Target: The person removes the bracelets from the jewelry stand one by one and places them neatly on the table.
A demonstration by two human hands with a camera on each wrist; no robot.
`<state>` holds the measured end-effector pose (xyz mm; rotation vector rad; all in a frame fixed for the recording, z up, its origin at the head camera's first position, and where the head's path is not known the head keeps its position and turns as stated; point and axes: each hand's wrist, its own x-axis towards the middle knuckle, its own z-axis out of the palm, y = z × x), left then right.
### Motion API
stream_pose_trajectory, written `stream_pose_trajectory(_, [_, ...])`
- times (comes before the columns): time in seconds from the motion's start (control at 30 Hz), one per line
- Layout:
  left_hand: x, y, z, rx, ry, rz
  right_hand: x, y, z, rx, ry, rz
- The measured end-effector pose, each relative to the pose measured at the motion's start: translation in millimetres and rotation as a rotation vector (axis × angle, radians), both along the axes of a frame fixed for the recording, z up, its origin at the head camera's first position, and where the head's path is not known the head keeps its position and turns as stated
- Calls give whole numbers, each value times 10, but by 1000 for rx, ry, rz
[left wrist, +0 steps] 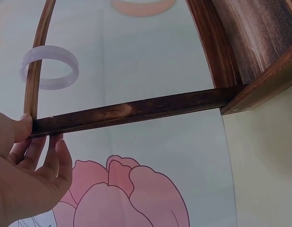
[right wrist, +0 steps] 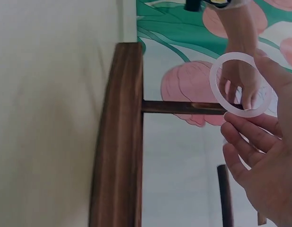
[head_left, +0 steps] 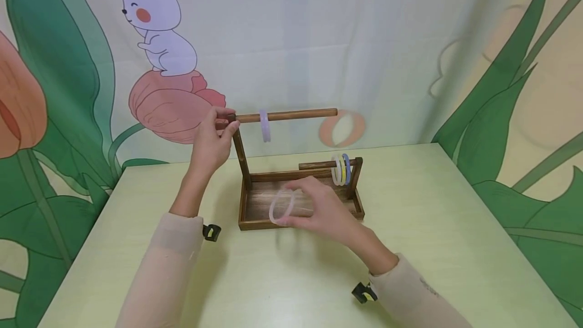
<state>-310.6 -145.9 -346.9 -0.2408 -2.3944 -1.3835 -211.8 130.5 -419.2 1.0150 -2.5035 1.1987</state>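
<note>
A dark wooden bangle stand [head_left: 257, 225] has a tray base, a tall post and a long upper rod [head_left: 305, 115]. My left hand [head_left: 211, 138] grips the top of the tall post [left wrist: 131, 111] between thumb and fingers. Around the upper rod hangs a lavender bangle [head_left: 265, 128], a short way right of that hand. My right hand [head_left: 325, 211] pinches a pale, translucent bangle [right wrist: 215, 85] between thumb and fingertips, raised over the tray's front. In the right wrist view the bangle's round opening faces the camera, with the left hand visible through it.
On the stand's right, a lower rod [head_left: 316, 165] carries whitish, yellow and blue bangles [head_left: 348, 168] beside the short post [head_left: 357, 176]. The stand rests on a pale green table [head_left: 282, 277]. Behind it hangs a printed curtain [head_left: 387, 65] with a rabbit and plants.
</note>
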Motion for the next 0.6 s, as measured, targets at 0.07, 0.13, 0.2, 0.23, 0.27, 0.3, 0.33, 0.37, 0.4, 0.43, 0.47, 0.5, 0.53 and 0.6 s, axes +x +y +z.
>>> stream_pose_trajectory(0.07, [0,-3,-2,0,-3,2,18,-50,-53,31,-32,6])
stream_pose_trajectory(0.13, [2,-7,0,0,-4,1,31,-100,-100,66,-62,18])
stream_pose_trajectory(0.2, [7,-11,4,0,-4,3,38,-150,-146,92,-94,30])
stream_pose_trajectory(0.23, [8,-14,6,0,-1,3,38,-175,-173,102,-108,36])
stream_pose_trajectory(0.27, [9,-16,8,0,1,3,38,-199,-199,103,-126,45])
stream_pose_trajectory(0.3, [13,-16,11,2,2,3,35,-224,-229,102,-143,52])
stream_pose_trajectory(0.33, [14,-16,13,2,3,4,34,-249,-258,96,-156,63])
stream_pose_trajectory(0.37, [14,-15,14,3,3,4,33,-272,-287,92,-164,72])
stream_pose_trajectory(0.4, [15,-13,15,3,3,5,30,-293,-326,92,-171,78])
stream_pose_trajectory(0.43, [14,-11,15,6,2,3,28,-314,-361,90,-172,86])
stream_pose_trajectory(0.47, [13,-8,14,8,1,3,29,-332,-392,90,-174,92])
stream_pose_trajectory(0.5, [12,-6,12,9,1,2,32,-350,-419,92,-172,96])
stream_pose_trajectory(0.53, [10,-3,10,11,0,1,36,-362,-445,93,-173,100])
stream_pose_trajectory(0.6, [8,5,5,13,0,0,44,-384,-490,99,-180,101])
